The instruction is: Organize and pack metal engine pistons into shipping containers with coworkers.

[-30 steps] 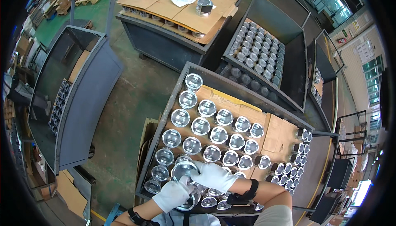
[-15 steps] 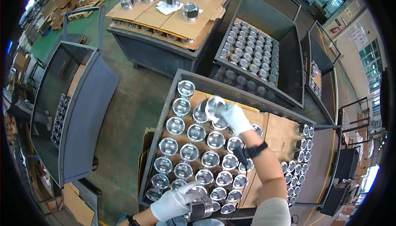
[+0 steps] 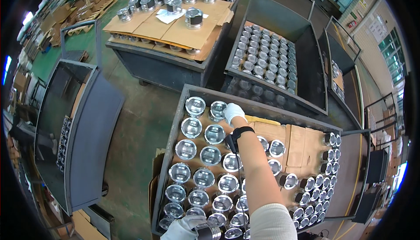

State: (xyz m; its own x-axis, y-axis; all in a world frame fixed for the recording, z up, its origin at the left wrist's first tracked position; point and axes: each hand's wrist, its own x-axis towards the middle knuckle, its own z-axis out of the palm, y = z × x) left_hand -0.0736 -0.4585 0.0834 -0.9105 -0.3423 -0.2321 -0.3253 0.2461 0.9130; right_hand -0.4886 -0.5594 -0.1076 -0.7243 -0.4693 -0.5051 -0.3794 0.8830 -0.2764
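Note:
My right hand (image 3: 234,112), in a white glove, reaches to the far side of the grey metal cart (image 3: 262,104). Its fingers are closed on the edge of a shiny metal piston (image 3: 218,110), which stands upright at the far end of the second row from the left. Down at the lower edge, my left hand (image 3: 183,228), gloved too, grips another piston (image 3: 208,231) that is tilted on its side, its ring grooves showing; the fingertips are partly hidden. Between the hands, rows of upright pistons (image 3: 204,178) stand on brown cardboard.
More pistons (image 3: 321,183) lie on their sides at the cart's right. Behind stand a cart topped with cardboard (image 3: 162,32) and pistons, and an open bin (image 3: 280,3) holding rows of pistons. A blue-grey cart (image 3: 94,135) is on the left.
My right hand has carried its piston left and away from me, down to the far end of the second row. My left hand, still holding a piston, sits lower in view.

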